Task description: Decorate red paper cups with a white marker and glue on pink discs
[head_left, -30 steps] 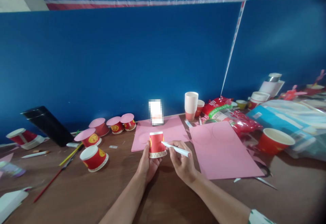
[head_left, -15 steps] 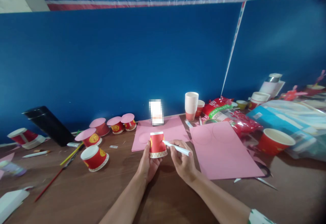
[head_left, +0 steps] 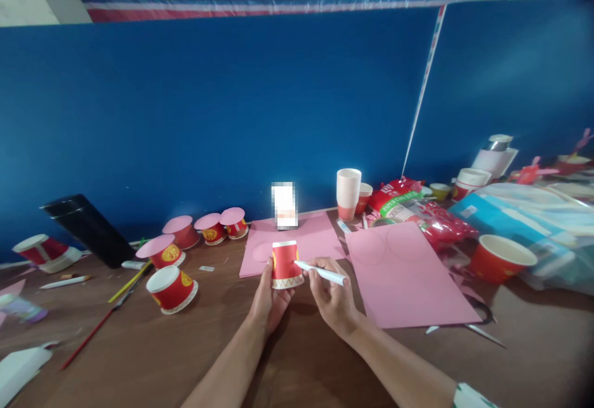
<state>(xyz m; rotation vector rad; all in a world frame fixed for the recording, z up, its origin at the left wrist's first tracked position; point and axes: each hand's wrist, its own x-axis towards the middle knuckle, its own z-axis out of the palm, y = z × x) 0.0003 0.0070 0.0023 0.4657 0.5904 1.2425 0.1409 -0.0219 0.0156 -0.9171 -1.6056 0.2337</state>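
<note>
Lettering on the red packet is too blurred to read.

Moderate, even light is falling from overhead. Soft shadows are pooling on the table beneath the left hand and right hand. Edges are bowing and darkening; right-side clutter is blurring.

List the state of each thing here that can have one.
red cup, upside down, gripped by the left hand
white pen, gripped in the right hand, tip at that cup's side
pink-topped cups, upside down on the table
cup stack, standing upright
open cup, upright, looks empty
pink sheet, lying flat
</note>
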